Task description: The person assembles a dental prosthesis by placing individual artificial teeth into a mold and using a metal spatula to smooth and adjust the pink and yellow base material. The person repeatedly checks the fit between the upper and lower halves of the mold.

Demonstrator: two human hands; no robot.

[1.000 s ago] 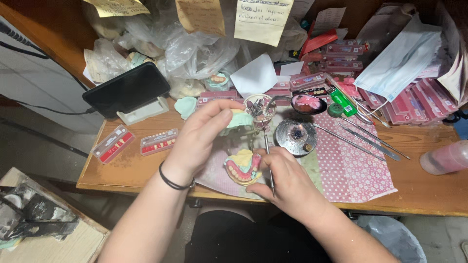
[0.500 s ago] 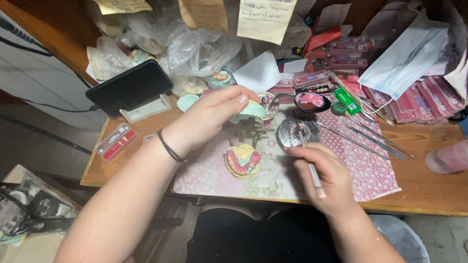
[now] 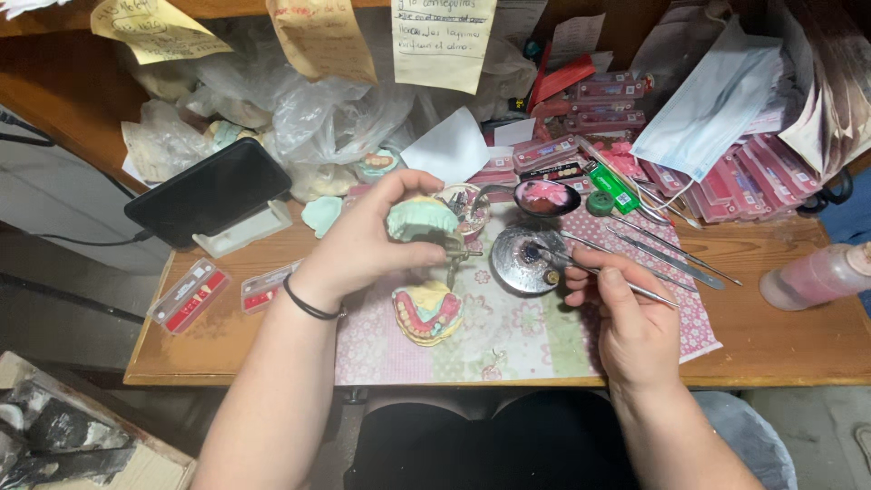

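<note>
My left hand grips the upper part of a hinged dental cast holder, with a pale green plaster jaw cast raised in its fingers. Below it on the patterned mat lies the lower cast with pink wax and teeth. My right hand holds a thin metal dental tool, whose tip reaches into a small round metal dish.
A spoon holding pink wax, a green lighter and several metal tools lie behind the dish. A black phone on a stand, small tooth boxes, a pink bottle and face masks crowd the wooden desk.
My left hand has swung the green upper cast up and open off the lower cast. My right hand moved from the cast out to the right, then brought the tool's tip to the metal dish.
</note>
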